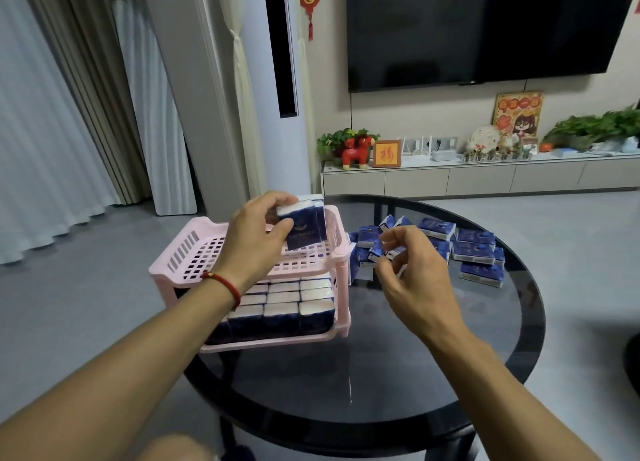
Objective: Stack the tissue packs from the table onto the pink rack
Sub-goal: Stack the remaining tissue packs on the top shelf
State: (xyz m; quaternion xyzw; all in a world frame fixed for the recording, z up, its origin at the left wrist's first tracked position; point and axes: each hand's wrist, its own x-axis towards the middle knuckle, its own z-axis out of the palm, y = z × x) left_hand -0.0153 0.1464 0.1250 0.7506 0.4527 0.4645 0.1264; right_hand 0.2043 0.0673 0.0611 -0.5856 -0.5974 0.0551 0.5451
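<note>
Now, left hand [258,230] gripping upright tissue packs [304,227] over pink rack [194,249], right hand [407,263] pinching one pack [376,249]

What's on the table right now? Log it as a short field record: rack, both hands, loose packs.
rack: pink slotted plastic two-tier rack on the round dark glass table
lower tier: filled with rows of upright blue-and-white tissue packs
upper tier: a few packs standing at the far right corner
left hand: holds a blue pack upright over the upper tier
right hand: pinches another small blue pack near the pile
loose packs: scattered on the table to the right of the rack
</note>
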